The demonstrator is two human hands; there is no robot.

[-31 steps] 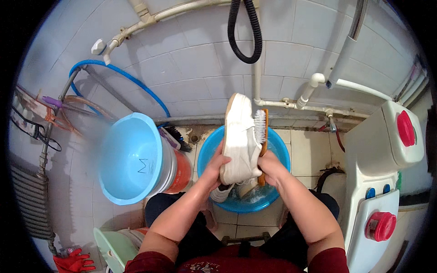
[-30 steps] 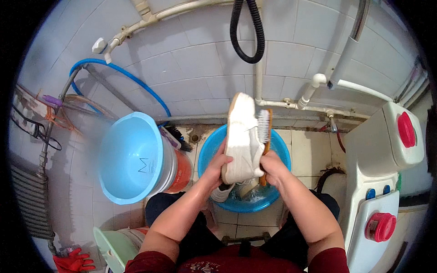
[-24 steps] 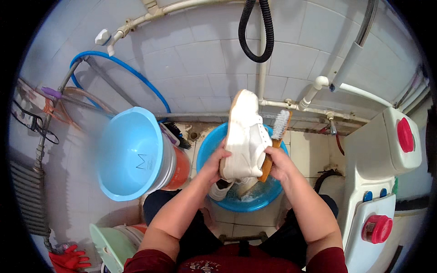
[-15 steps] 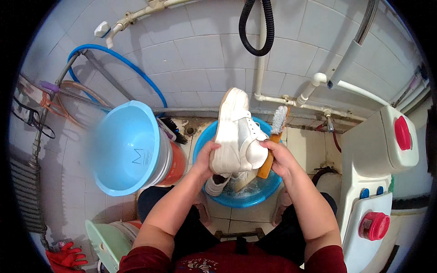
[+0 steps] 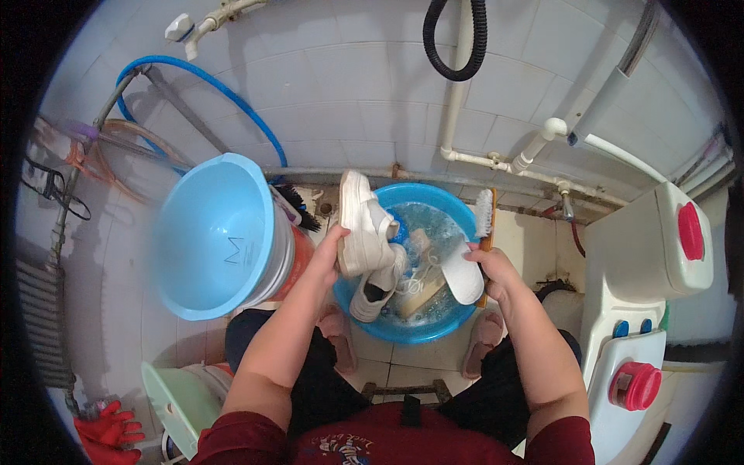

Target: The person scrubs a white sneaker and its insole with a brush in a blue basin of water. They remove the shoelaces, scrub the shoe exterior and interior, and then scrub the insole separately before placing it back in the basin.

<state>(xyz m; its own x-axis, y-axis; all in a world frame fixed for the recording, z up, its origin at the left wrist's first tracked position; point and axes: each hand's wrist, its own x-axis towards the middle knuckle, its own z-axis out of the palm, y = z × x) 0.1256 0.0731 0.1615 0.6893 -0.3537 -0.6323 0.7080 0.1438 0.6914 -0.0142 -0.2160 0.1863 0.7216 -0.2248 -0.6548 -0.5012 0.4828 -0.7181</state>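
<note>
My left hand (image 5: 330, 252) grips a white sneaker (image 5: 358, 229) by its sole, over the left side of a blue basin (image 5: 411, 335). My right hand (image 5: 497, 273) pinches a white insole (image 5: 463, 277) above the basin's right side, apart from the sneaker. The same hand keeps a scrub brush (image 5: 484, 215) with white bristles and an orange handle, standing roughly upright. Below, another light shoe (image 5: 374, 296) leans against the basin's left wall. Sudsy water holds white laces, a pale sole-like piece (image 5: 422, 298) and a small blue object (image 5: 401, 228) I cannot identify.
At the left, a light-blue tub (image 5: 213, 240) sits on stacked buckets, with a green basin (image 5: 182, 411) nearer me. A white jerrycan with a red cap (image 5: 691, 231) and a red-lidded jar (image 5: 635, 385) stand at the right. Pipes (image 5: 496, 161) run along the tiled wall.
The insole has come away from the sneaker. My left hand has moved left and down with the sneaker; my right hand has shifted right with insole and brush, uncovering the basin's water.
</note>
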